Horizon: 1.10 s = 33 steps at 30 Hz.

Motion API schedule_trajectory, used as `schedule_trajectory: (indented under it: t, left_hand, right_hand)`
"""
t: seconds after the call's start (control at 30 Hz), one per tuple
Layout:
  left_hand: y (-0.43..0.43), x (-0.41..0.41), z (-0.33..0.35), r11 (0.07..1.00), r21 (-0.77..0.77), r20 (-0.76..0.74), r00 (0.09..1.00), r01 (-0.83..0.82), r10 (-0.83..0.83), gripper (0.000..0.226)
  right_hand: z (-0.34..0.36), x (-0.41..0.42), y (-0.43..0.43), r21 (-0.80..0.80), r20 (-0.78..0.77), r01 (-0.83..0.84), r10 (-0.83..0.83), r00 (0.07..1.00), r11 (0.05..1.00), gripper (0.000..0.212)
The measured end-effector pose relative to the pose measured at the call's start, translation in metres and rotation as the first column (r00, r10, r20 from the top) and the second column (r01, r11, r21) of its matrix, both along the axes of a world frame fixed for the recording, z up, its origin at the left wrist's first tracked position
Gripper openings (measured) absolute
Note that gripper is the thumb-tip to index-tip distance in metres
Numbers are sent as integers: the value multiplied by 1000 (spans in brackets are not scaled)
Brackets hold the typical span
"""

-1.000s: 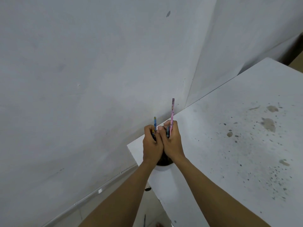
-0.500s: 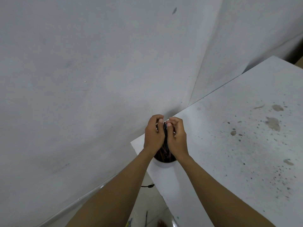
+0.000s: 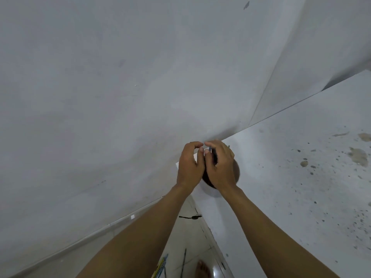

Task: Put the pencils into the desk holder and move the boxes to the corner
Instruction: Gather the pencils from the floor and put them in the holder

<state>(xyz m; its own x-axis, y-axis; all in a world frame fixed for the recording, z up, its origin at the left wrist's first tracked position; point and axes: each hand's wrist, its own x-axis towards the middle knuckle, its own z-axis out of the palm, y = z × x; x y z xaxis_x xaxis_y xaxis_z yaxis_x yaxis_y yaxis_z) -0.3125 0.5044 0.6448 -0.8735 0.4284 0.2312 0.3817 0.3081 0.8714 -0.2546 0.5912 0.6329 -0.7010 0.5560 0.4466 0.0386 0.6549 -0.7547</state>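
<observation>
The desk holder (image 3: 211, 191), a white cup with a dark inside, stands at the far left corner of the white table (image 3: 281, 177), close to the wall. Both my hands hover right over it and hide most of it. My right hand (image 3: 220, 167) curls around the tops of the pencils (image 3: 214, 157), whose dark ends show between its fingers. My left hand (image 3: 189, 166) is beside it, fingers bent in a loose C with nothing visible inside, its fingertips touching the right hand's. No boxes are in view.
Grey walls meet just behind the table corner. The table top is stained and speckled at the right (image 3: 358, 157). Below the table's left edge the tiled floor shows several loose pencils (image 3: 160, 265), a black cable (image 3: 189, 217) and a bare foot (image 3: 201, 268).
The pink and blue pencils that stood tall above my fists have sunk down into the holder. My hands have lowered and my left hand's fingers have loosened.
</observation>
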Motion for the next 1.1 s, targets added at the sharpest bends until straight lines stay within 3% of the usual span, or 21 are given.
schedule_trajectory:
  t: [0.27, 0.57, 0.83, 1.1]
  left_hand:
    - [-78, 15, 11, 997, -60, -101, 994, -52, 46, 18]
    - [-214, 61, 19, 989, -74, -168, 980, -124, 111, 18]
    - [-370, 146, -9, 996, -25, -96, 991, -91, 88, 14]
    - [-490, 214, -40, 991, -54, 128, 983, -123, 129, 11]
  right_hand:
    - [6, 12, -54, 57, -27, -71, 72, 997, 996, 20]
    - [14, 61, -186, 63, 37, -164, 162, 986, 984, 20]
    - [-15, 144, -352, 28, 116, -183, 178, 977, 983, 16]
    - [-31, 217, -456, -39, 237, -276, 277, 931, 960, 13]
